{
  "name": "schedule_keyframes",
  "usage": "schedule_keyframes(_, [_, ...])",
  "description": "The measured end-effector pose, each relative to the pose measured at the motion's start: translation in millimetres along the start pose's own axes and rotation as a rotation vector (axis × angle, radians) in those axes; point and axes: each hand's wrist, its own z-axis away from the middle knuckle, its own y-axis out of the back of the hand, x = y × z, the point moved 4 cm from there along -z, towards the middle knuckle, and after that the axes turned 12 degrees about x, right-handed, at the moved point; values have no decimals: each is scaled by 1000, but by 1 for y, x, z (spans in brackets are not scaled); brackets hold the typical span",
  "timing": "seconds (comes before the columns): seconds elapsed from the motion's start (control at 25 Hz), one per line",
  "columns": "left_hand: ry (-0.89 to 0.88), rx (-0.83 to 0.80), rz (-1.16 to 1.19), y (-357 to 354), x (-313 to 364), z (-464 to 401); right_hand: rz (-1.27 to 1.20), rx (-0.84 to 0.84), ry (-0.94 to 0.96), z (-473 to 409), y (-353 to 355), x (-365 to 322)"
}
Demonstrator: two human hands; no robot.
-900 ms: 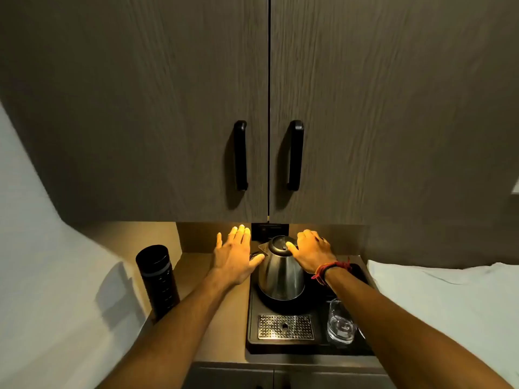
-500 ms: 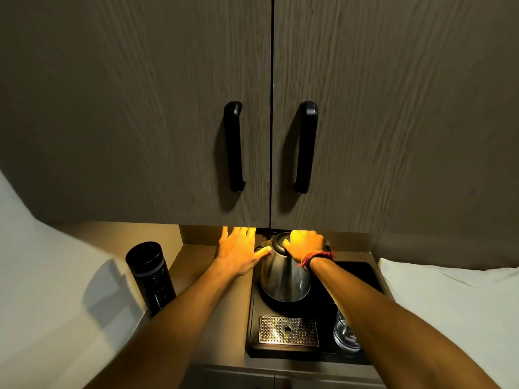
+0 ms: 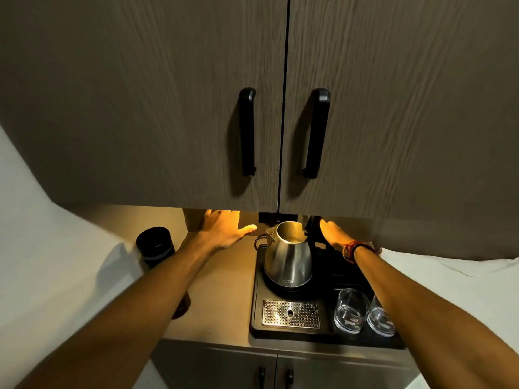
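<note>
Kettle [image 3: 289, 259]: brushed steel, tapering upward, pointed spout facing left, black handle on its right side. It stands upright on a round base at the back of a black tray [image 3: 255, 304], on the counter under the upper cabinet [image 3: 168, 108]. Lid [image 3: 309, 224] is tipped up at the rear, and bare metal shows inside the mouth.

Left hand [image 3: 224, 230] hovers just left of the spout, fingers straight and spread, thumb pointing at the kettle, fingertips hidden by the cabinet edge. Right hand [image 3: 334, 234] is at the handle; I cannot tell whether its fingers wrap it.

Versus half a second ago: the lid is closed then, with the right hand on top of it. Now the lid is up and the right hand is off to the handle side. Left hand is much as before.
</note>
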Motion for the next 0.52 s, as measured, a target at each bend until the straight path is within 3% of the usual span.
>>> schedule_keyframes(0.16, [23,-158,-144,14,-52,10,6,63,51,12,-3,8])
schedule_keyframes(0.28, [137,-269,-158,23,-93,22,-88,108,73,13,-10,8])
schedule_keyframes(0.52, [233,-369,-183,46,-139,50,-112,169,112,19,-22,-21])
